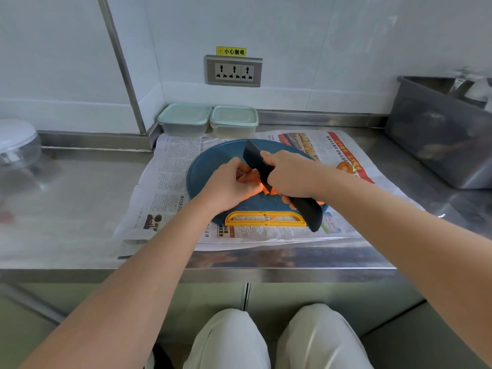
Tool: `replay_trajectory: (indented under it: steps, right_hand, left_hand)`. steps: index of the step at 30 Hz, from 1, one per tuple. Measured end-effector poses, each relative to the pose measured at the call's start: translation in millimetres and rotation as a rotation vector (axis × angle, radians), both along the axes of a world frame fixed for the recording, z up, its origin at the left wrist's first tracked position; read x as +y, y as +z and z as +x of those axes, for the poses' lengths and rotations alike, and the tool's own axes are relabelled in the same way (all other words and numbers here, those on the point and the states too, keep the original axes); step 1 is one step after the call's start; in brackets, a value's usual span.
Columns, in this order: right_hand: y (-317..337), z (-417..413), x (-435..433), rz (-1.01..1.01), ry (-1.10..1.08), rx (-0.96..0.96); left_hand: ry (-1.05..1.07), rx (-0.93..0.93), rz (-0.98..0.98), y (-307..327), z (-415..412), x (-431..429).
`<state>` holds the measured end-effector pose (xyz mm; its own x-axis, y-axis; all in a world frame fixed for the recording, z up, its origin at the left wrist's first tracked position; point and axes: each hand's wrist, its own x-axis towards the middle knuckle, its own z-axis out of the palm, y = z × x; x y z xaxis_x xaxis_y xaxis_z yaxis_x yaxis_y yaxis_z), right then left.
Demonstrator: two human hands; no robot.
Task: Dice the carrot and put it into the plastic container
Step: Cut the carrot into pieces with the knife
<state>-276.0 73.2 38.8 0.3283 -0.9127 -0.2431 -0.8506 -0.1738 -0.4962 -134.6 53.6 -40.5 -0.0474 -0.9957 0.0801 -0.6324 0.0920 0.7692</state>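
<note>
A round blue cutting board with a yellow handle lies on newspaper. My left hand presses down on the orange carrot, which is mostly hidden under both hands. My right hand grips a black knife; its blade stands against the carrot, and its dark handle end points toward me. A few orange carrot pieces peek out under the right hand. Two lidded plastic containers, the left container and the right container, stand shut at the back against the wall.
Newspaper covers the steel counter. A grey bin stands at the right, a clear lidded bowl at the far left. A wall socket is above the containers. The counter's front edge is near my knees.
</note>
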Motion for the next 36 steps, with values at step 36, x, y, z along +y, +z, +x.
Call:
replay_trajectory:
  steps: [36]
  right_hand:
    - [-9.0, -15.1, 4.2, -0.112, -0.079, -0.082]
  left_hand:
    - [0.034, 0.032, 0.033, 0.2, 3.9, 2.6]
